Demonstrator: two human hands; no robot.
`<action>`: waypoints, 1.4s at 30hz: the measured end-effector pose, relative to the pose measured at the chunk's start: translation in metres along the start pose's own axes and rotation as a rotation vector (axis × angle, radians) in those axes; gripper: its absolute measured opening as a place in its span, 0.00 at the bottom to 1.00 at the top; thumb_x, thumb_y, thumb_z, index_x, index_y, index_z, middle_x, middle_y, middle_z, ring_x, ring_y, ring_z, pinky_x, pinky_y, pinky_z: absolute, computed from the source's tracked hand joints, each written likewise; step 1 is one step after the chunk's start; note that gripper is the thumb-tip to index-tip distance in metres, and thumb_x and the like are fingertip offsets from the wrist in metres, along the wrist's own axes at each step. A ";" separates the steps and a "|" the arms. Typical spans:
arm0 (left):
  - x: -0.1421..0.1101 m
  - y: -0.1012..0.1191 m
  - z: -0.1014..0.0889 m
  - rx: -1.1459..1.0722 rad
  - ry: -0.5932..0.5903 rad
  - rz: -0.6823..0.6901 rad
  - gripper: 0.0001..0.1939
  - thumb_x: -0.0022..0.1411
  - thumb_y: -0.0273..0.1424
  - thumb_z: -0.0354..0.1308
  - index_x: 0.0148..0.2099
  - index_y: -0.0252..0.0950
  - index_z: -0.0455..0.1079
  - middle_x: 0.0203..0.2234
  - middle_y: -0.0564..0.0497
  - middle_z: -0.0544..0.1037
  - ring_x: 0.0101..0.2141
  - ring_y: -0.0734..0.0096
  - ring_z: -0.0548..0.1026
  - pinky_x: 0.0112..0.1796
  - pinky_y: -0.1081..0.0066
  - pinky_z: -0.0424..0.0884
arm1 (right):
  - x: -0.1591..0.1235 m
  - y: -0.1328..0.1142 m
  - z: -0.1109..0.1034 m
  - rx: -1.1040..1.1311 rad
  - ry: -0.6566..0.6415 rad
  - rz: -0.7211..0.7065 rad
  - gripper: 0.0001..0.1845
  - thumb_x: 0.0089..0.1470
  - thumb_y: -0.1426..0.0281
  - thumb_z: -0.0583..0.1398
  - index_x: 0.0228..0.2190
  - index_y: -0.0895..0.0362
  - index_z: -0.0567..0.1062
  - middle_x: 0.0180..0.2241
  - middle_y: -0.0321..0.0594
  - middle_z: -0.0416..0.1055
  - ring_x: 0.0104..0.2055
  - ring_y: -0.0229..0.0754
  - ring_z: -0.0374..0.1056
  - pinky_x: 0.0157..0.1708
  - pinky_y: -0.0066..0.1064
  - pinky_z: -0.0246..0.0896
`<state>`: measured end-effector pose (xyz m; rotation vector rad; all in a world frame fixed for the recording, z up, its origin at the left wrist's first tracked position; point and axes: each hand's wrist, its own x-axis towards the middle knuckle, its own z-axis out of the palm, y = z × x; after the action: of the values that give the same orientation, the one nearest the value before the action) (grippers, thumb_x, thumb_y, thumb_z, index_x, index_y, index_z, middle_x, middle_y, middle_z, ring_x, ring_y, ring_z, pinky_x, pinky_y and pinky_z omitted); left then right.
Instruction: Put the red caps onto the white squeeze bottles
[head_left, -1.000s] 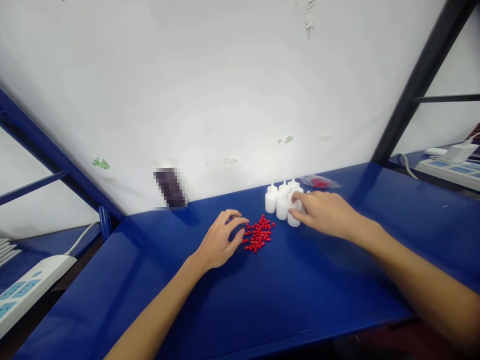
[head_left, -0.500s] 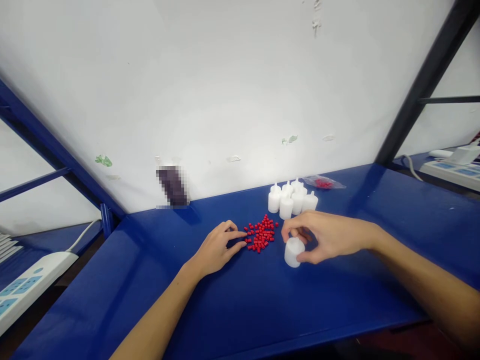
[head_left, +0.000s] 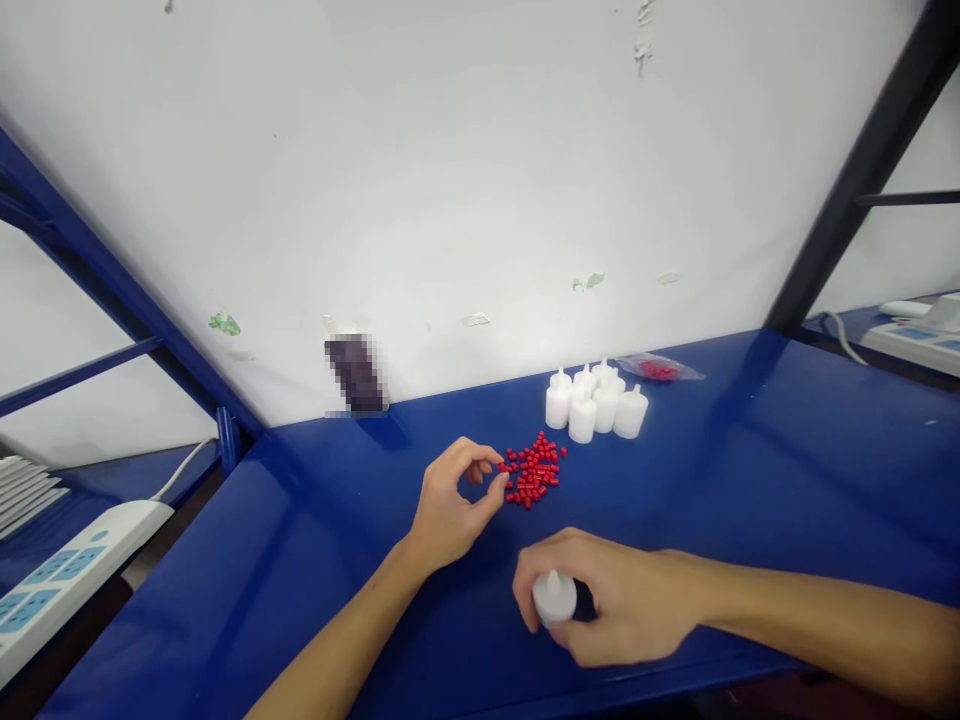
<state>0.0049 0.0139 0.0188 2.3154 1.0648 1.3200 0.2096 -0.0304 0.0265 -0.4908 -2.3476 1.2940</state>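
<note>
My right hand (head_left: 607,600) is closed around a small white bottle (head_left: 553,598) with a narrow nozzle pointing up, near the table's front edge. At the left side of a pile of small red caps (head_left: 538,472), my left hand (head_left: 454,505) pinches one red cap (head_left: 503,467) between thumb and forefinger. Behind the pile, several more white nozzle bottles (head_left: 582,415) stand upright in a close group.
A clear plastic bag (head_left: 660,368) with red pieces lies by the wall on the blue table (head_left: 712,480). At the left is a white power strip (head_left: 82,560). A dark pixelated rectangle (head_left: 358,372) leans at the wall.
My right hand has brought the white bottle nearer the table's front edge, away from the group. The fingers of my left hand have closed in a pinch on a red cap.
</note>
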 end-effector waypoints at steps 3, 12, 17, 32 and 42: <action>-0.003 0.008 0.006 -0.045 0.069 -0.021 0.02 0.62 0.28 0.58 0.37 0.36 0.67 0.25 0.55 0.69 0.25 0.76 0.67 0.29 0.74 0.67 | -0.001 0.002 0.002 0.189 0.133 0.131 0.11 0.39 0.80 0.55 0.29 0.57 0.68 0.26 0.32 0.65 0.26 0.34 0.57 0.26 0.25 0.52; -0.014 0.023 0.006 -0.018 -0.016 0.301 0.05 0.63 0.24 0.57 0.40 0.38 0.65 0.24 0.56 0.69 0.24 0.77 0.66 0.27 0.76 0.64 | -0.001 0.014 -0.008 0.200 0.414 0.054 0.20 0.56 0.54 0.54 0.25 0.57 0.65 0.23 0.34 0.59 0.26 0.37 0.55 0.27 0.29 0.49; -0.014 0.027 0.009 -0.008 -0.133 0.360 0.07 0.63 0.24 0.56 0.43 0.37 0.64 0.26 0.53 0.71 0.26 0.74 0.68 0.29 0.73 0.65 | 0.000 0.010 -0.008 -0.048 0.367 0.098 0.28 0.60 0.47 0.49 0.22 0.57 0.61 0.21 0.32 0.55 0.25 0.35 0.50 0.26 0.28 0.47; -0.017 0.027 0.012 -0.022 -0.210 0.336 0.02 0.67 0.26 0.51 0.41 0.37 0.64 0.26 0.53 0.69 0.26 0.74 0.66 0.29 0.73 0.62 | 0.000 0.011 -0.008 -0.131 0.328 0.062 0.25 0.61 0.50 0.49 0.26 0.58 0.66 0.21 0.31 0.56 0.23 0.33 0.51 0.24 0.27 0.47; 0.011 -0.075 -0.043 0.424 -0.114 -0.374 0.13 0.66 0.42 0.51 0.38 0.39 0.68 0.17 0.59 0.64 0.21 0.71 0.65 0.26 0.73 0.57 | -0.002 0.020 -0.020 -0.080 0.383 0.103 0.20 0.63 0.58 0.54 0.23 0.58 0.64 0.17 0.29 0.54 0.19 0.31 0.49 0.20 0.25 0.42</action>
<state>-0.0619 0.0683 0.0078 2.2668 1.7705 0.8750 0.2239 -0.0068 0.0186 -0.8163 -2.0794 1.0418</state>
